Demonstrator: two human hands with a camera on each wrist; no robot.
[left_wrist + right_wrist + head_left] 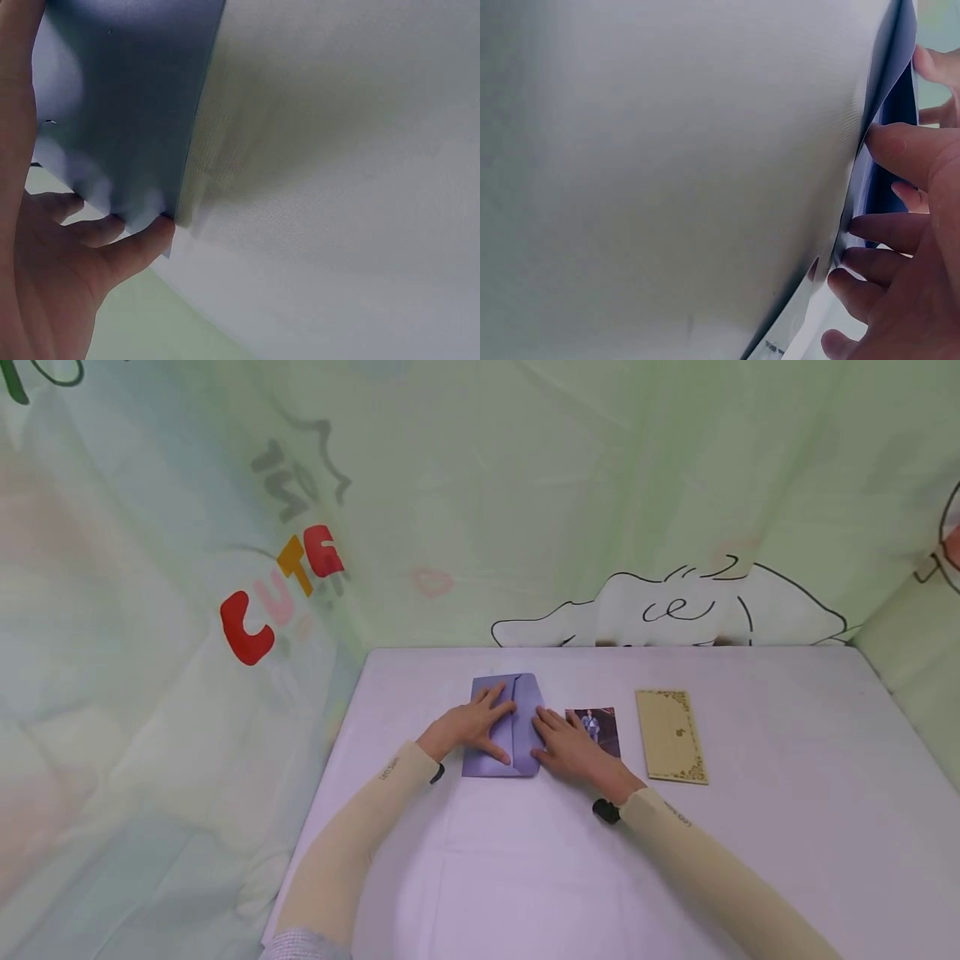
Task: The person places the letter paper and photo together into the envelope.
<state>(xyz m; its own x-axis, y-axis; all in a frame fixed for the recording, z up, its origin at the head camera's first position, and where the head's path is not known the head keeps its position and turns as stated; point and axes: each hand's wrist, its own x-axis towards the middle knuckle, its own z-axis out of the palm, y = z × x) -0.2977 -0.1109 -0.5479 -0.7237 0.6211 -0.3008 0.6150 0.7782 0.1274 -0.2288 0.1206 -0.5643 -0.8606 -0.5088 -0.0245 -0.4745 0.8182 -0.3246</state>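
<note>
A purple envelope [527,693] lies on the table, its flap folded over along the right side. My left hand [474,724] rests on the envelope's body with fingers and thumb spread. In the left wrist view its fingertips touch the edge of the envelope [142,97]. At the flap's right edge, the extended fingers of my right hand [573,747] touch the paper. The flap [895,64] stands slightly raised from the body in the right wrist view. Partly covered by the right hand, a small photo [606,732] of a figure lies beside the envelope.
Right of the photo lies a pale wooden-looking card [669,735] with a dark ornamental border. The table [525,877] has a white cover. Printed curtains [480,510] hang behind it and along both sides.
</note>
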